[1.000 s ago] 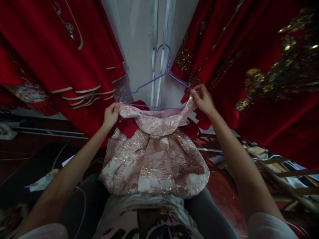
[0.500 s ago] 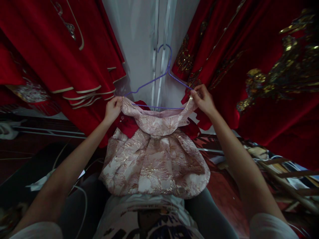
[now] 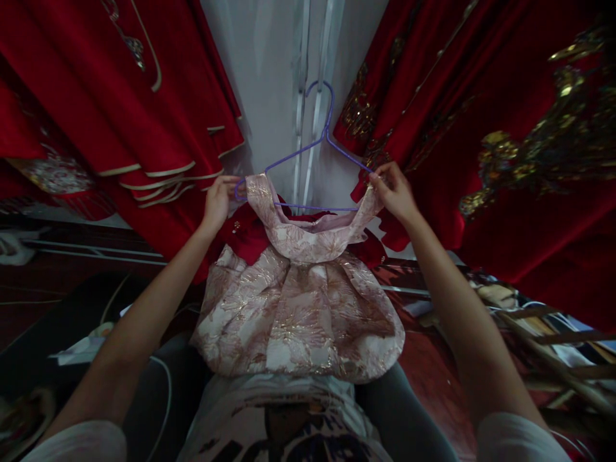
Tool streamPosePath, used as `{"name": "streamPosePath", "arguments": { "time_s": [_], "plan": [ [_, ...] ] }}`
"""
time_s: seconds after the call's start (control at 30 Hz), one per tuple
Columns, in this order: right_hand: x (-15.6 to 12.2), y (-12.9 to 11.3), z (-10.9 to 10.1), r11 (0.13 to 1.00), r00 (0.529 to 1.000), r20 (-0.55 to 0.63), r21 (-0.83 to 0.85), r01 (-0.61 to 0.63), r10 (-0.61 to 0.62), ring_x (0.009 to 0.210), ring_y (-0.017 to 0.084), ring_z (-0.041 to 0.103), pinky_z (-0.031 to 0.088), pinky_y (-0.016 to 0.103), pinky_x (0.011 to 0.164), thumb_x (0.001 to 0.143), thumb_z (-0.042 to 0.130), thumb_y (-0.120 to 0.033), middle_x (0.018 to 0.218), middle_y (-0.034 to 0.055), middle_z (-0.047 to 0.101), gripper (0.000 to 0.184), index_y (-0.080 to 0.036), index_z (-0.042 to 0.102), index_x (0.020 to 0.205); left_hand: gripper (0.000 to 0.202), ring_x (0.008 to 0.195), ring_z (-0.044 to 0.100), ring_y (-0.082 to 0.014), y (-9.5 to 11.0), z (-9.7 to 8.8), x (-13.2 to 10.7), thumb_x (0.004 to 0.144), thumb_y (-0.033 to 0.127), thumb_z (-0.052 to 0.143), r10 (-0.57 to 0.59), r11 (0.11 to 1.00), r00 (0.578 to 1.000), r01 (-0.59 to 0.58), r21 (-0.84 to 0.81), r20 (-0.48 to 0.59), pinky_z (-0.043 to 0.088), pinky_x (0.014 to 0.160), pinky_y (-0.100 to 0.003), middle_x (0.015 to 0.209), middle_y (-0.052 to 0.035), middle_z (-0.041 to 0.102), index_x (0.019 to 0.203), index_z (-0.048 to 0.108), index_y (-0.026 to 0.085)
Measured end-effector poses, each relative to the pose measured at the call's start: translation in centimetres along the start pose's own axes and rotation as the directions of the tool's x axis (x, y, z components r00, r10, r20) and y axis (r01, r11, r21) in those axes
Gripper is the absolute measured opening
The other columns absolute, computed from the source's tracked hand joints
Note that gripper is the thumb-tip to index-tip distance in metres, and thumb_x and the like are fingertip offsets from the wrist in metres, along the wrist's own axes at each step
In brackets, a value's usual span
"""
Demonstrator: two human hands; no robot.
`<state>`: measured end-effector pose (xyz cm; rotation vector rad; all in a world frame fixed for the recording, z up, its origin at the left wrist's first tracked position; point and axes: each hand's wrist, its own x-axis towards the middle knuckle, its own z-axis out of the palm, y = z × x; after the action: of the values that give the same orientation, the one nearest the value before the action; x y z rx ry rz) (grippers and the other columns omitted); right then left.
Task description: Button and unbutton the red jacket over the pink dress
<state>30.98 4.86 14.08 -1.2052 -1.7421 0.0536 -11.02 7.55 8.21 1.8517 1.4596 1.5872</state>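
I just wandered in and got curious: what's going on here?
A person has a pale, gold-patterned dress in front of them and a purple hanger at its top. The hanger passes through one shoulder strap, its looped end sticking out by the left hand; whether that hand grips it is hard to tell. The right hand pinches the other strap where it meets the hanger. Red cloth hangs on both sides.

Red cloth (image 3: pixel 158 122) hangs either side of a pale wall (image 3: pixel 267 77), with what looks like a wooden frame (image 3: pixel 570 337) lower right.
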Motion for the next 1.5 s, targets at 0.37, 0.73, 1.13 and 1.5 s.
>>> {"name": "streamPosePath", "arguments": {
  "time_s": [0.37,0.73,1.13,1.5],
  "plan": [
    [-0.1,0.4,0.2,1.000,1.000,-0.028,-0.004,0.006,-0.006,0.074,0.021,0.057,0.049,0.041,0.072,0.084,0.046,-0.067,0.079,0.0031,0.059,0.047,-0.026,0.060,0.100,0.035,0.095,0.062,-0.0252,-5.8,-1.2,-1.3,0.078,0.044,0.055,0.027,0.957,0.935,-0.126,0.261,0.352,0.046,0.092,-0.039,0.100,-0.0096,0.068,0.099,0.068,0.019],
    [-0.8,-0.7,-0.3,0.999,0.997,-0.076,-0.039,0.027,-0.029,0.081,0.025,0.060,0.049,0.045,0.074,0.085,0.043,-0.068,0.085,0.0060,0.063,0.047,-0.026,0.060,0.099,0.016,0.059,0.058,-0.0168,4.4,-1.9,8.0,0.067,0.030,0.069,-0.303,0.950,0.928,0.276,0.145,0.217,0.050,0.064,-0.033,0.062,-0.0019,0.062,0.068,0.064,0.016],
    [-2.3,-3.7,-1.4,0.989,0.991,-0.117,-0.141,0.050,-0.067,0.076,0.024,0.060,0.049,0.046,0.074,0.087,0.040,-0.068,0.081,0.0058,0.062,0.047,-0.026,0.059,0.099,0.017,0.096,0.059,-0.0293,9.3,1.2,5.3,0.071,0.024,0.070,-0.034,0.971,0.973,-0.022,0.236,0.229,0.047,0.083,-0.040,0.070,-0.0037,0.050,0.073,0.056,0.014],
    [-2.7,-4.7,-0.9,0.997,0.998,-0.047,-0.072,-0.035,0.031,0.075,0.024,0.060,0.048,0.041,0.070,0.084,0.047,-0.067,0.076,0.0052,0.061,0.046,-0.027,0.061,0.101,0.022,0.095,0.060,-0.0192,13.8,5.9,1.5,0.093,0.040,0.050,0.232,0.973,0.964,-0.232,-0.015,0.133,0.047,0.080,-0.034,0.085,0.0009,0.050,0.095,0.053,0.019]
  ]
}}
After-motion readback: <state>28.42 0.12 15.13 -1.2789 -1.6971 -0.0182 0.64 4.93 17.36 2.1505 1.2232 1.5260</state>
